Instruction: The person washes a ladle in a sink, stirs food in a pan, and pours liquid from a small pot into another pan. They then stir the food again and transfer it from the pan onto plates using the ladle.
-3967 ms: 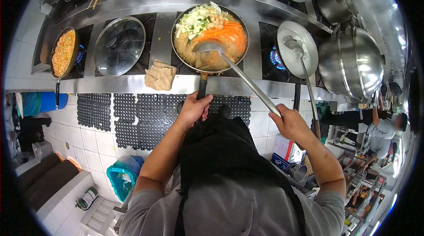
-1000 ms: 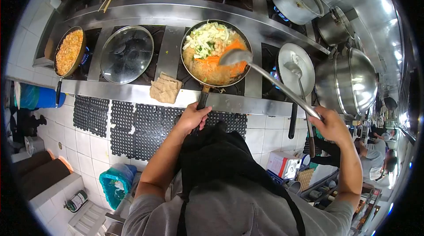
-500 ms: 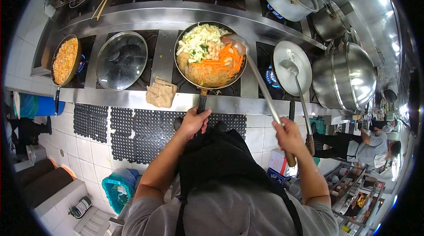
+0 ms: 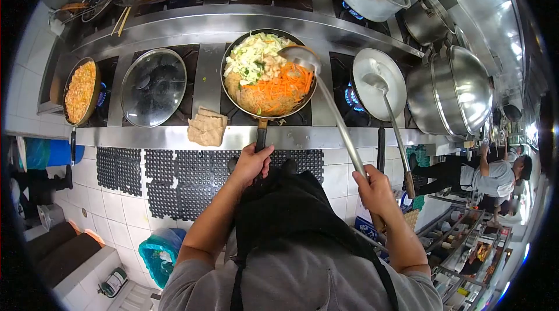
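Note:
My left hand point(image 4: 254, 163) is wrapped round the black handle of a frying pan point(image 4: 261, 136) on the stove. In the pan are chopped cabbage point(image 4: 250, 55), pale chunks, carrot strips point(image 4: 282, 85) and thin noodles point(image 4: 253, 100). My right hand point(image 4: 374, 190) grips the long handle of a metal ladle point(image 4: 339, 122). The ladle's bowl rests at the pan's upper right, over the food. A folded beige cloth point(image 4: 207, 127) lies on the stove edge, left of the pan handle.
A glass lid point(image 4: 154, 88) and a pan of orange-coloured food point(image 4: 80, 92) are at left. At right, a white pan point(image 4: 379, 101) holds another ladle point(image 4: 393, 122) beside large metal bowls point(image 4: 460, 89). Blue flames burn near the white pan. A person point(image 4: 495, 178) stands far right.
The ladle's bowl has shifted left and deeper over the carrots, and some orange strips have spread. My right hand has moved slightly left. The whole view has shifted a little.

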{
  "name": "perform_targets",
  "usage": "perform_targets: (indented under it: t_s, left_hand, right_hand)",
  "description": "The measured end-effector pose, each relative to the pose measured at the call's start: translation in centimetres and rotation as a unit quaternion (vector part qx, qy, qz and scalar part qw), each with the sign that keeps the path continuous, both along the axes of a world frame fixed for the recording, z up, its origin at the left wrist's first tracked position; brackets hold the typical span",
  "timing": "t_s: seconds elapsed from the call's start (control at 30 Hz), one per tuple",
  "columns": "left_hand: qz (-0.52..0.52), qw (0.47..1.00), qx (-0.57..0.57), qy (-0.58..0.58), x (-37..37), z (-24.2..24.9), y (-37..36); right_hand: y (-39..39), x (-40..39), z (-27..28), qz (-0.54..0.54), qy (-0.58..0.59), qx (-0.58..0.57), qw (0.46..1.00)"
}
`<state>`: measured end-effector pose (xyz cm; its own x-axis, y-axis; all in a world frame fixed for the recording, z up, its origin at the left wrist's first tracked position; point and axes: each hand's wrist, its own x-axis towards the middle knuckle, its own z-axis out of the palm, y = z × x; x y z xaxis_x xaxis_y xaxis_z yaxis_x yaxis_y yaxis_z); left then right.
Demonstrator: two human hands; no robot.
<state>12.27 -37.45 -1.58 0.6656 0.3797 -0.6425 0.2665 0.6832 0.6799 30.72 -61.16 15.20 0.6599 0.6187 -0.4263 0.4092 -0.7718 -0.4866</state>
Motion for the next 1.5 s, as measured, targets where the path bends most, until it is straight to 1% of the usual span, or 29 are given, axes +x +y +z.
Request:
perform_targets:
  t_s: [0.07, 0.2, 0.27, 0.33, 0.4, 0.47, 0.6, 0.67, 0.7, 0.77, 0.8, 0.87, 0.9, 0.97, 1.07, 1.2, 1.27, 1.3, 1.4, 1.47, 1.5]
  left_hand:
    - [0.006, 1.0, -0.005, 0.002, -0.1, 0.0, -0.1]
    - [0.002, 1.0, -0.003, 0.001, -0.1, -0.3, 0.0]
    - [-0.003, 1.0, -0.001, -0.001, -0.2, -0.5, -0.1]
    - [-0.003, 1.0, -0.011, -0.001, -0.1, -0.4, 0.0]
    - [-0.002, 1.0, -0.012, 0.0, -0.2, -0.3, -0.1]
    - [-0.001, 1.0, -0.012, 0.0, -0.1, -0.4, -0.1]
    - [0.001, 1.0, -0.009, -0.002, -0.2, -0.8, -0.1]
    - [0.002, 1.0, -0.011, -0.006, -0.2, -0.5, -0.1]
    - [0.003, 1.0, -0.013, -0.002, -0.2, -0.2, -0.1]
    - [0.006, 1.0, -0.017, 0.003, -0.2, -0.1, -0.1]
    - [0.007, 1.0, -0.017, 0.005, -0.2, -0.2, -0.1]
    - [0.006, 1.0, -0.017, 0.007, -0.1, -0.3, -0.1]
    - [0.004, 1.0, -0.012, 0.004, -0.1, -0.5, 0.0]
    - [0.001, 1.0, -0.01, 0.002, -0.2, -0.5, -0.2]
    - [0.006, 1.0, -0.009, -0.008, -0.3, -0.4, -0.1]
    - [0.001, 1.0, -0.013, -0.011, -0.2, -0.8, 0.0]
    - [0.003, 1.0, -0.01, -0.011, -0.2, -0.8, -0.1]
    - [0.004, 1.0, -0.012, -0.013, -0.2, -0.8, 0.0]
    - [0.004, 1.0, -0.017, -0.013, -0.2, -0.8, 0.0]
    - [0.005, 1.0, -0.018, -0.009, -0.3, -0.8, -0.1]
    - [0.004, 1.0, -0.015, -0.007, -0.3, -0.8, -0.1]
  right_hand:
    - [0.8, 0.4, 0.3, -0.103, 0.139, 0.018, 0.985]
    - [3.1, 0.1, -1.0, -0.098, 0.191, 0.036, 0.976]
    - [4.0, -0.2, -1.3, -0.081, 0.196, 0.045, 0.976]
    - [4.7, -0.2, -0.5, -0.101, 0.317, 0.061, 0.941]
    - [4.6, -0.1, 0.3, -0.085, 0.321, 0.055, 0.942]
    - [4.2, 0.0, 0.9, -0.07, 0.285, 0.031, 0.955]
    - [3.5, -0.5, 1.0, -0.082, 0.262, 0.017, 0.961]
    - [3.0, -0.6, 0.7, -0.095, 0.304, 0.026, 0.948]
    - [2.8, -0.4, 1.0, -0.095, 0.304, 0.026, 0.948]
    - [2.4, 0.1, 1.8, -0.137, 0.395, 0.054, 0.907]
    - [2.3, 0.1, 2.1, -0.137, 0.396, 0.052, 0.907]
    - [1.9, 0.1, 2.5, -0.108, 0.344, 0.04, 0.932]
    - [1.8, 0.1, 2.6, -0.11, 0.344, 0.04, 0.932]
    - [1.6, 0.1, 2.8, -0.101, 0.296, 0.021, 0.949]
    - [1.5, 0.0, 2.8, -0.093, 0.272, 0.014, 0.958]
    - [2.8, -0.3, 1.2, -0.1, 0.281, 0.03, 0.954]
    - [3.5, -0.1, 2.0, -0.089, 0.314, 0.013, 0.945]
    - [3.3, -0.2, 2.8, -0.056, 0.297, 0.003, 0.953]
    - [1.5, -0.1, 4.3, -0.034, 0.29, -0.023, 0.956]
    - [0.8, -0.3, 4.8, -0.046, 0.291, -0.031, 0.955]
    - [0.5, -0.4, 4.7, -0.048, 0.261, -0.028, 0.964]
